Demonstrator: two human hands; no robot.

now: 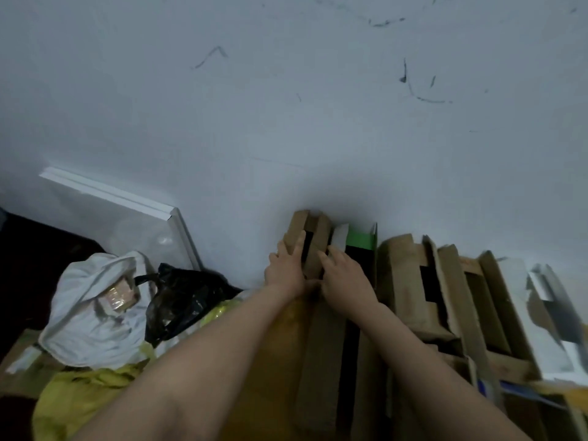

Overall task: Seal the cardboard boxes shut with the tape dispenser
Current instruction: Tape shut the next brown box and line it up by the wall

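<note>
Head view, cardboard box flap between left hand and right hand, each grip apart, pressing

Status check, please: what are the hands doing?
Left hand flat on cardboard box, right hand at its edge, grip unclear. Tape dispenser not in view. Black bag alongside.

A pale, bluish-white wall fills the upper half, marked with dark scuffs and scribbled lines. A white-framed panel leans against the wall's foot on the left. Beside it lies a patch of dark floor. In front of the panel sit a crumpled white cloth, a black plastic bag and yellow sheeting. The light is dim and even.
</note>
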